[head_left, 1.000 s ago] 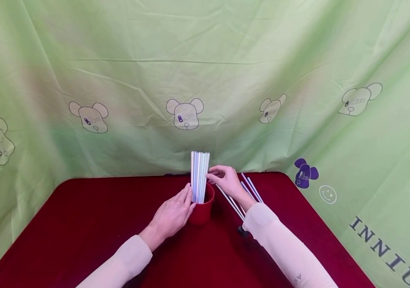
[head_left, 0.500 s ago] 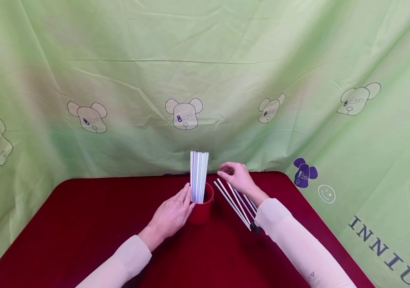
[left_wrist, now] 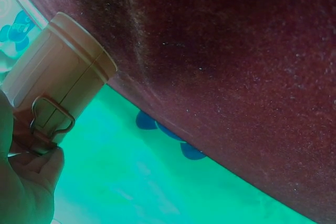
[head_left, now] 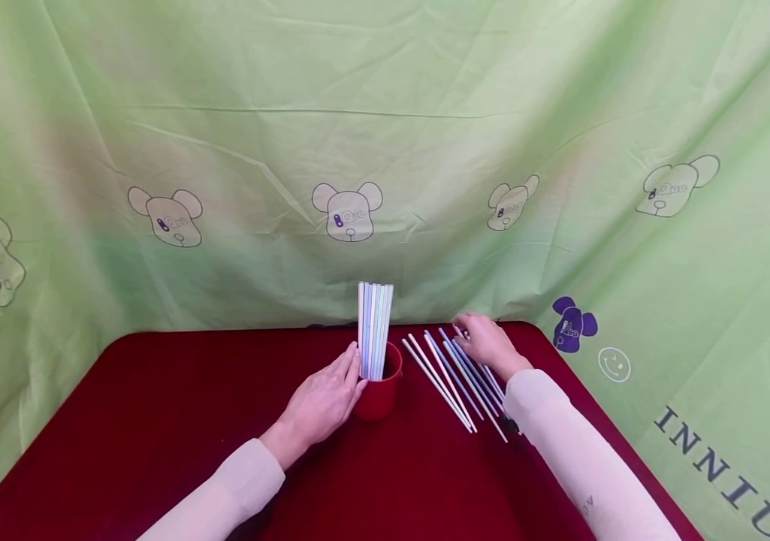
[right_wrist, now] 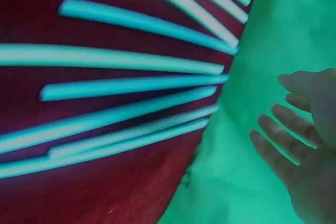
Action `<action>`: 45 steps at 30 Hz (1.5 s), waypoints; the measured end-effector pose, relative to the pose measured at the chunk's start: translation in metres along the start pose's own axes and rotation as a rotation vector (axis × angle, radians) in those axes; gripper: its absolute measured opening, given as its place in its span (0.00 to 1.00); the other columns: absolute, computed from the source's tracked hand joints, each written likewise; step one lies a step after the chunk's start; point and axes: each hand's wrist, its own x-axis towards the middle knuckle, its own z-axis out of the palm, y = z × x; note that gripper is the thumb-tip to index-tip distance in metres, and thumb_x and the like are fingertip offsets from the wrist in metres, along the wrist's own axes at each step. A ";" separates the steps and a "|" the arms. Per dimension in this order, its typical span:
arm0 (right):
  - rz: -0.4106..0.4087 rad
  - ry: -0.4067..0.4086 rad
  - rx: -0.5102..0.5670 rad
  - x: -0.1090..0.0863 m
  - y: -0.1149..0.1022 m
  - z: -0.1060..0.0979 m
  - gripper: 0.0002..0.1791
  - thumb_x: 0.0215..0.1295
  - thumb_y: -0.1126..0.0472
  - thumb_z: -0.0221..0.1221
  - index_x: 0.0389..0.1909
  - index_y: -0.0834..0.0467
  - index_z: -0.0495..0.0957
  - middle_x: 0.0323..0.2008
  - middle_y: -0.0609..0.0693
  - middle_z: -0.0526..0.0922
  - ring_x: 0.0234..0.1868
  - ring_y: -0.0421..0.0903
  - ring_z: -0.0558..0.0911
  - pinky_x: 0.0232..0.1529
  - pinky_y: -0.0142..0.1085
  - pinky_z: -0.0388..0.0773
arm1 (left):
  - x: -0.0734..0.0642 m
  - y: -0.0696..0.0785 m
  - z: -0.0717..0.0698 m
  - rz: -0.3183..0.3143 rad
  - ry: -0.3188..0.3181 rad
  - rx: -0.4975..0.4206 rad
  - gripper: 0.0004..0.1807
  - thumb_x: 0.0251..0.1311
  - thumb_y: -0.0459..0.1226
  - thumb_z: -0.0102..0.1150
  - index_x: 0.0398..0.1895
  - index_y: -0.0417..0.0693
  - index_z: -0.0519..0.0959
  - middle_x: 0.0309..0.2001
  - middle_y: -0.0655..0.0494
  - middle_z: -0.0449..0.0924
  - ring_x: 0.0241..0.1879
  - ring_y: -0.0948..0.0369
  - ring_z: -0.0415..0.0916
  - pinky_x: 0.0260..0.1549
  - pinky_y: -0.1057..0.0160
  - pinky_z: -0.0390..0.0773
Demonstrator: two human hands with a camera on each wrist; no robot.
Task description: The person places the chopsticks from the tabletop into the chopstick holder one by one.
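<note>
My left hand (head_left: 322,394) holds a red cup (head_left: 374,402) near its rim, fingers along its left side. In the left wrist view, the thumb lies by the rim, close to a small loop handle (left_wrist: 52,119) on the cup. A bunch of pastel straws (head_left: 375,330) stands in the cup, gathered against the left side and rising well above the rim. My right hand (head_left: 487,344) hovers over the far ends of several loose straws (head_left: 437,385) to the right. In the right wrist view its fingers (right_wrist: 283,140) are spread, with nothing between them.
The loose straws lie slanted and fanned out on the red-covered table (head_left: 222,421), white ones nearest the cup and blue ones farther right. A green printed curtain (head_left: 256,150) hangs right behind the table's far edge and along both sides.
My right hand has moved from beside the bunched straws rightward to above the loose straws, uncovering more of them. My left hand stays at the cup, and the bunch has not moved.
</note>
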 end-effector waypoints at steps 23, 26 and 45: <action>0.140 -0.061 -0.038 -0.028 0.058 0.027 0.08 0.61 0.68 0.63 0.39 0.68 0.79 0.32 0.58 0.79 0.34 0.58 0.81 0.36 0.54 0.80 | 0.000 0.003 -0.002 -0.006 -0.038 0.007 0.29 0.75 0.44 0.54 0.68 0.28 0.72 0.68 0.34 0.72 0.68 0.49 0.73 0.65 0.57 0.74; 0.174 -0.059 -0.026 -0.028 0.060 0.030 0.09 0.61 0.67 0.63 0.40 0.68 0.80 0.32 0.58 0.81 0.35 0.57 0.81 0.37 0.53 0.80 | 0.000 0.002 -0.002 -0.004 -0.032 -0.003 0.29 0.75 0.44 0.55 0.68 0.28 0.72 0.68 0.34 0.72 0.68 0.49 0.73 0.64 0.57 0.75; 0.385 -0.049 0.097 -0.028 0.065 0.034 0.04 0.54 0.73 0.54 0.24 0.63 0.72 0.27 0.62 0.77 0.28 0.58 0.77 0.32 0.51 0.77 | 0.000 0.002 -0.002 -0.012 -0.031 0.008 0.30 0.75 0.44 0.55 0.68 0.28 0.71 0.68 0.33 0.72 0.68 0.49 0.73 0.65 0.57 0.74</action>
